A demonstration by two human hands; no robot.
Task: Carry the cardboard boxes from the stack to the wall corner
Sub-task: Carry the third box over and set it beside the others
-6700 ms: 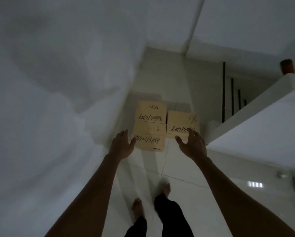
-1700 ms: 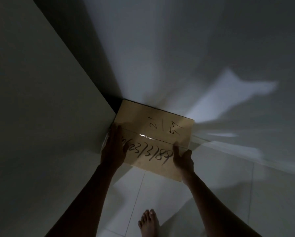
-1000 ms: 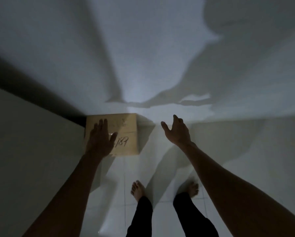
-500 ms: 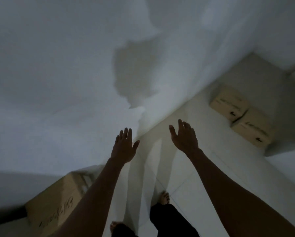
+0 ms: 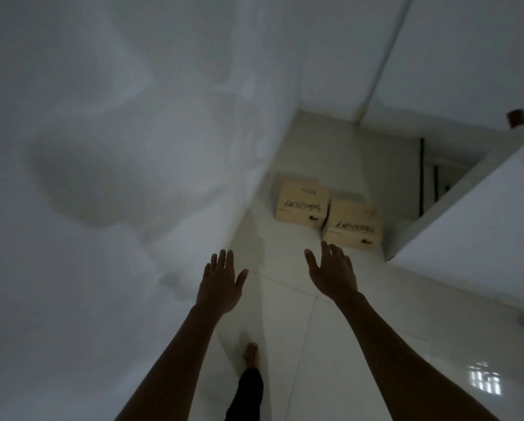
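Observation:
Two tan cardboard boxes with black handwriting sit side by side on the pale tiled floor ahead, the left box (image 5: 301,205) against the white wall and the right box (image 5: 352,226) beside a white ledge. Both of my arms reach forward, short of the boxes. My left hand (image 5: 221,284) is open with fingers spread, holding nothing. My right hand (image 5: 333,271) is also open and empty, its fingertips just below the right box in the view. The box set down in the wall corner is out of view.
A tall white wall (image 5: 118,177) runs along my left. A white slanted stair ledge (image 5: 473,226) stands at the right, with black railing bars (image 5: 422,177) behind it. My bare foot (image 5: 251,354) is on the glossy floor tiles.
I set a box down in the wall corner, let go of it, and turned around. The two remaining boxes have come to the centre of view and closer; both hands stay open.

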